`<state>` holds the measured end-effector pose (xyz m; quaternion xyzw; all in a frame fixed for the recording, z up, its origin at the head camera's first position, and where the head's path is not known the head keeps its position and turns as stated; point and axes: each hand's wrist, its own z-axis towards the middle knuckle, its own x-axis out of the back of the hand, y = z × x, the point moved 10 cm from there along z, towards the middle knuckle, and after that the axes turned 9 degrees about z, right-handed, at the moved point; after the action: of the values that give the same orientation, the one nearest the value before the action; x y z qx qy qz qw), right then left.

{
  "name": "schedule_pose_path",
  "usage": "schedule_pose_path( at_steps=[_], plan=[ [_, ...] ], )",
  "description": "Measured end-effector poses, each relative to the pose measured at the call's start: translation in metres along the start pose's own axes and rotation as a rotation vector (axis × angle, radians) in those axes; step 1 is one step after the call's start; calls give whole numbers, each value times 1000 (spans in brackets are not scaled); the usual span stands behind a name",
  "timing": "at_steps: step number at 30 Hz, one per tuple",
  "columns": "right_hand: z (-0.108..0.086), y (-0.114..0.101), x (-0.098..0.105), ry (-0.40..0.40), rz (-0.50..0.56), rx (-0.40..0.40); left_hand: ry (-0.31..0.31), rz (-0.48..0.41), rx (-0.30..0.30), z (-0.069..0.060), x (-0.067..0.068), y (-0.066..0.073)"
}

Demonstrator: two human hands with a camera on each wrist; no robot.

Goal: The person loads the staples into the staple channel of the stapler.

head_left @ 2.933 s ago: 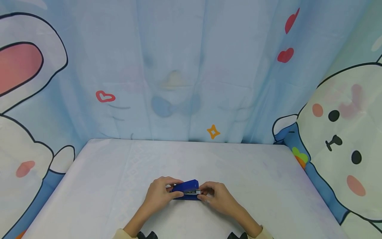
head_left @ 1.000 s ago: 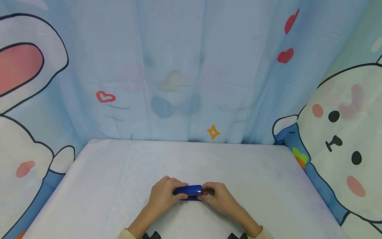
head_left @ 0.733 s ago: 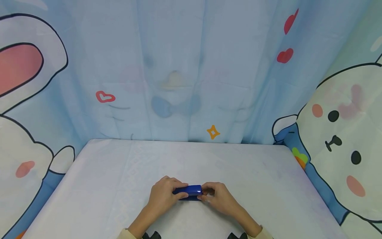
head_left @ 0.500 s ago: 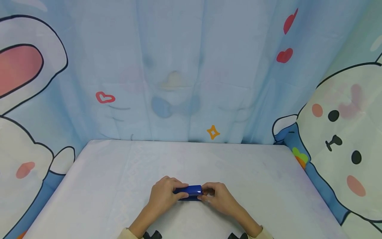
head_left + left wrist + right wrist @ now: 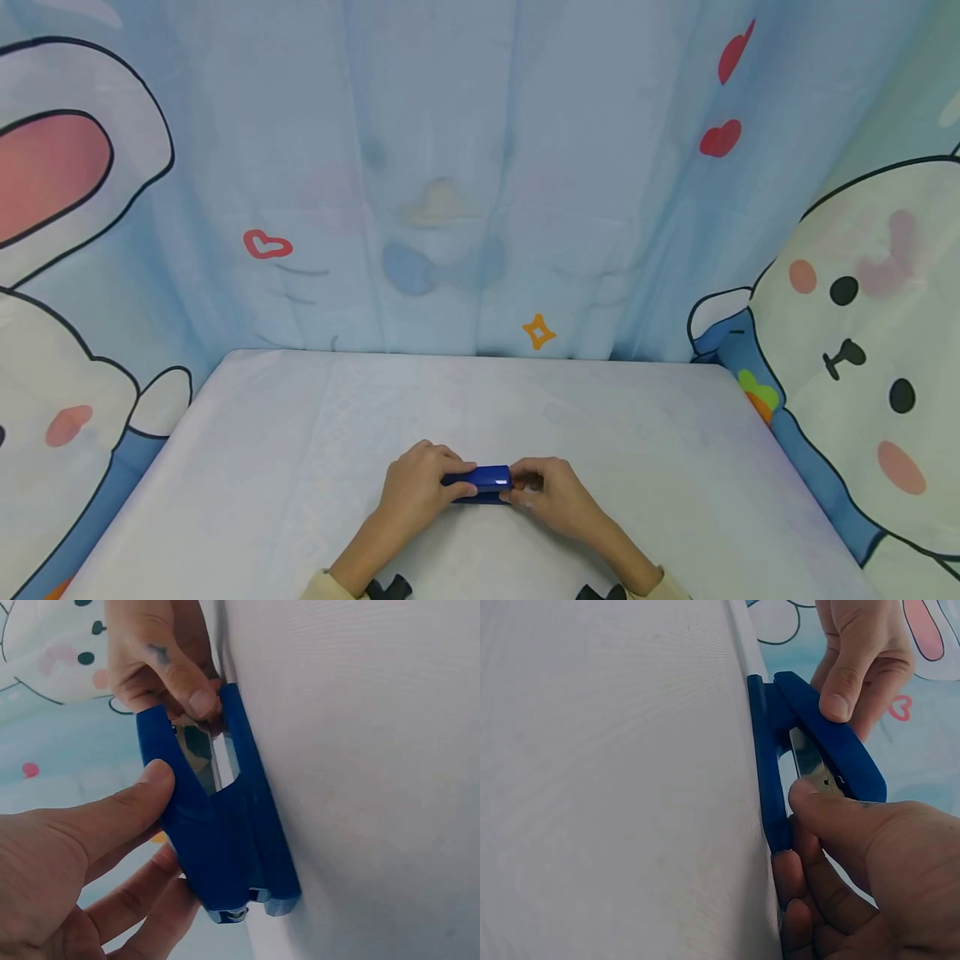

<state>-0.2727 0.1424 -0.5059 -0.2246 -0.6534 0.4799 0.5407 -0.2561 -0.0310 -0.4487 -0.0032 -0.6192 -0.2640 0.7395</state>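
Observation:
A blue stapler [image 5: 487, 477] stands on the white table between both hands, its top arm lowered over the metal magazine. My left hand [image 5: 418, 486] grips the top arm near the hinge end; in the left wrist view the thumb [image 5: 156, 780] presses one side and the fingers lie on the other. My right hand [image 5: 553, 496] pinches the front end of the stapler, its thumb [image 5: 810, 796] by the metal magazine [image 5: 814, 761]. A gap shows between magazine and base in both wrist views. The right fingertips are partly hidden behind the stapler.
A white cloth covers the table [image 5: 300, 450]. Behind it hangs a light blue curtain [image 5: 450, 125] printed with cartoon rabbits and hearts. Dark wrist-worn devices [image 5: 390, 587] show at the bottom edge beside the sleeves.
Since the earliest frame the stapler's raised top arm has come down over the magazine, the left hand moving slightly right with it. In the last second the hands look nearly still.

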Motion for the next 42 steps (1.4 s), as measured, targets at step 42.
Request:
schedule_pose_path(
  at_steps=[42],
  plan=[
    [-3, 2, 5, 30, 27, -23, -22, 95, -26, -1, -2, 14]
  ],
)
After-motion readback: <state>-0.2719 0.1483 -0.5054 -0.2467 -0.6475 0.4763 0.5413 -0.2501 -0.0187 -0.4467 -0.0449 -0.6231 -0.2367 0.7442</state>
